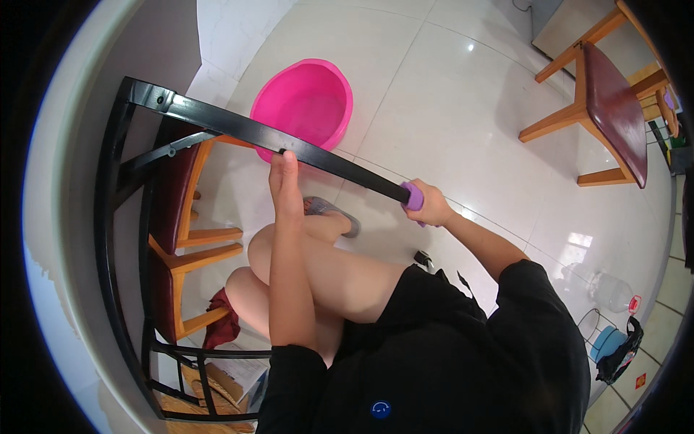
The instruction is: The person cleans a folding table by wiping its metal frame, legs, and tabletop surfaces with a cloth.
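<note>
A black metal leg [233, 127] runs slantwise from a black metal frame [105, 217] at the left down to the right. My left hand [286, 182] is at the middle of this leg, thumb against its near edge; the other fingers are partly hidden. At the leg's right end, my right hand [432, 203] grips a purple cloth [415, 196] wrapped around the tip. A folding brace [173, 149] joins leg and frame. Behind the frame curves a pale panel [76, 179], apparently a tabletop turned on its side.
A pink plastic basin [309, 103] stands on the tiled floor beyond the leg. Wooden chairs with dark red seats are at left [179, 200] and right [610, 108]. A clear plastic bottle [612, 293] lies at right, near a wire rack holding a blue item [606, 343].
</note>
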Motion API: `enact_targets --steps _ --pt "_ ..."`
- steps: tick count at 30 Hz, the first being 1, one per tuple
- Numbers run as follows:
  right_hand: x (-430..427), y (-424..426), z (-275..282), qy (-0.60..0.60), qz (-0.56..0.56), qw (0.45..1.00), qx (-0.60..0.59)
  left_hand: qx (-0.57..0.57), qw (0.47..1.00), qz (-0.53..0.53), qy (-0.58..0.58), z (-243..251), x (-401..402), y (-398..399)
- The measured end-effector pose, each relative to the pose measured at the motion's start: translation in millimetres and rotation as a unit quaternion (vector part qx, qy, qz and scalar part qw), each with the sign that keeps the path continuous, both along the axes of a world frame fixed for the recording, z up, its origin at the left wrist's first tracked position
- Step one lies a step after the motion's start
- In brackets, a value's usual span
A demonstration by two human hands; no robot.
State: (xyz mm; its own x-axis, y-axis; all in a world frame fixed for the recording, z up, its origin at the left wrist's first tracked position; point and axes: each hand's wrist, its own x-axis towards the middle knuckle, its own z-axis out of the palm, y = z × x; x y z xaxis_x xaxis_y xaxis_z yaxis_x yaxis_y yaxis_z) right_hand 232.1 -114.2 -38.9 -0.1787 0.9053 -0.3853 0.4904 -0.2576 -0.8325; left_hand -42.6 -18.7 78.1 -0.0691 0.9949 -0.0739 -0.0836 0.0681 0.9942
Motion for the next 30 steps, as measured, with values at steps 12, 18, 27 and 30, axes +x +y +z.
enact_targets --steps 12,18,27,30 --pt "-25 -46 -45 -0.21 -0.19 0.927 0.246 0.065 0.996 0.026 0.056 11 13 1" --pt "-125 51 80 -0.128 -0.117 0.927 0.331 0.067 0.995 0.06 0.04 -7 -5 8" --pt "-185 105 144 -0.13 -0.155 0.886 0.418 0.045 0.99 0.133 0.014 -2 -21 8" --pt "-158 89 110 -0.141 -0.153 0.855 0.474 0.127 0.979 0.113 0.115 3 -17 3"
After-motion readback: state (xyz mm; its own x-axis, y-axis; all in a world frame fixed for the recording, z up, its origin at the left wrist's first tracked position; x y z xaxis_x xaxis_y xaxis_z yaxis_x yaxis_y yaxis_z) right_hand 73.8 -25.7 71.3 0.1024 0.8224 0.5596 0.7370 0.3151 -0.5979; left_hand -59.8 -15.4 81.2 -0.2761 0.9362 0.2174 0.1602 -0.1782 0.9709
